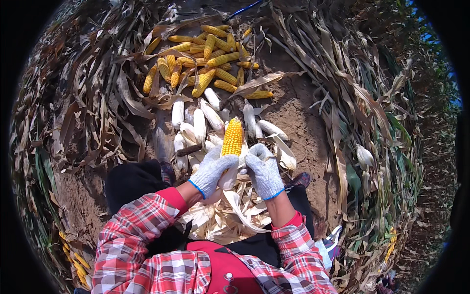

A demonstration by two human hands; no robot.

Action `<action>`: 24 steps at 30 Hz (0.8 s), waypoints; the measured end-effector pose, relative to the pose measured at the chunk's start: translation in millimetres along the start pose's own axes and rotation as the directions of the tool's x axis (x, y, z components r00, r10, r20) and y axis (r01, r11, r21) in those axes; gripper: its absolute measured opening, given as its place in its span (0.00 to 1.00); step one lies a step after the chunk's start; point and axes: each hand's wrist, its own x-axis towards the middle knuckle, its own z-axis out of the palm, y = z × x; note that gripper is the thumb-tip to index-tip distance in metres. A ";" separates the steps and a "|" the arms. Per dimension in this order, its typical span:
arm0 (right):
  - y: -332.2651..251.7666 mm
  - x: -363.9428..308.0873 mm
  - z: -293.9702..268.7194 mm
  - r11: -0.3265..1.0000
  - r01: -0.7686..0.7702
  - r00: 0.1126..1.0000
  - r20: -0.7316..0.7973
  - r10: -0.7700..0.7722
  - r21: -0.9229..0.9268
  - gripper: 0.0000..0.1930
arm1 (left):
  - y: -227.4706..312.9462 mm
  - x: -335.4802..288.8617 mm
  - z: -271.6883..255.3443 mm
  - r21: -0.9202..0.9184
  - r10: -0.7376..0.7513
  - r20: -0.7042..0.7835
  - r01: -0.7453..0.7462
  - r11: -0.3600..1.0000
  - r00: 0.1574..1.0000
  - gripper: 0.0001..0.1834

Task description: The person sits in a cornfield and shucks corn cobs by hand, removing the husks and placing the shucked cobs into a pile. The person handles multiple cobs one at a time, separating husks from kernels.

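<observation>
My left hand (209, 169), in a white knit glove with a blue cuff, is closed around the lower part of an ear of corn (232, 137). Its bare yellow kernels point away from me, while pale husk (228, 180) still wraps the base and hangs below. Close to the right side of this ear is my right hand (264, 171), gloved the same way. Its fingers are curled together at the husk's edge, and what they grip is hidden. Loose peeled husks (220, 220) lie between my legs beneath both hands.
Beyond my hands, several ears in white husk (199, 125) lie on bare soil (303, 127). A pile of husked yellow corn (210, 54) is farther off. Dry stalks (342, 88) bank up on the right, with more stalks (93, 83) on the left. A shoe (301, 180) shows beside my right wrist.
</observation>
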 end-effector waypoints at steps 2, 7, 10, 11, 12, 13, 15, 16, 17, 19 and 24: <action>-7.2 -6.6 11.6 0.998 0.012 1.000 0.023 -0.014 0.057 0.12 | 4.5 -2.2 -1.1 -0.088 -0.080 -0.009 0.079 0.993 0.997 0.16; -2.5 -4.8 8.6 0.961 -0.142 0.987 0.112 0.118 0.236 0.27 | 15.1 6.3 1.5 -0.408 -0.112 -0.073 0.073 0.910 0.991 0.19; -0.7 -2.6 8.8 0.957 -0.158 0.985 0.112 0.134 0.241 0.30 | 13.9 11.5 -7.6 -0.396 -0.063 -0.088 0.023 0.918 0.994 0.19; -1.7 -4.2 9.3 0.962 -0.143 0.987 0.105 0.121 0.234 0.30 | 12.7 12.0 -8.7 -0.382 -0.045 -0.100 0.003 0.924 0.994 0.19; -3.7 -4.4 3.7 0.982 -0.118 0.982 0.163 0.093 0.145 0.32 | 12.2 12.2 -11.1 -0.374 -0.035 -0.066 0.008 0.928 0.997 0.19; -4.3 -4.3 4.1 0.999 -0.038 0.985 0.167 0.032 0.034 0.33 | 11.5 12.4 -13.2 -0.378 -0.042 -0.055 0.019 0.926 0.998 0.19; -11.0 -4.5 11.7 0.975 0.122 0.976 0.199 -0.085 -0.184 0.34 | 12.7 10.8 -16.1 -0.386 -0.057 -0.037 0.038 0.922 0.998 0.19; -15.0 -2.5 12.5 0.935 0.171 0.960 0.265 -0.088 -0.309 0.35 | 13.5 10.0 -17.6 -0.408 -0.071 -0.007 0.062 0.911 0.997 0.19; -15.0 -1.0 10.4 0.880 0.245 0.948 0.291 -0.129 -0.407 0.34 | 14.3 10.2 -17.4 -0.429 -0.086 0.029 0.090 0.899 0.996 0.19; -12.6 1.7 5.9 0.723 0.382 0.913 0.357 -0.198 -0.576 0.34 | 15.7 11.0 -15.7 -0.427 -0.099 0.063 0.117 0.897 0.993 0.19; -15.5 5.3 11.7 0.080 0.623 0.669 0.477 -0.570 -0.779 0.17 | 23.0 5.7 -5.8 -0.221 -0.074 -0.046 0.062 0.973 0.996 0.20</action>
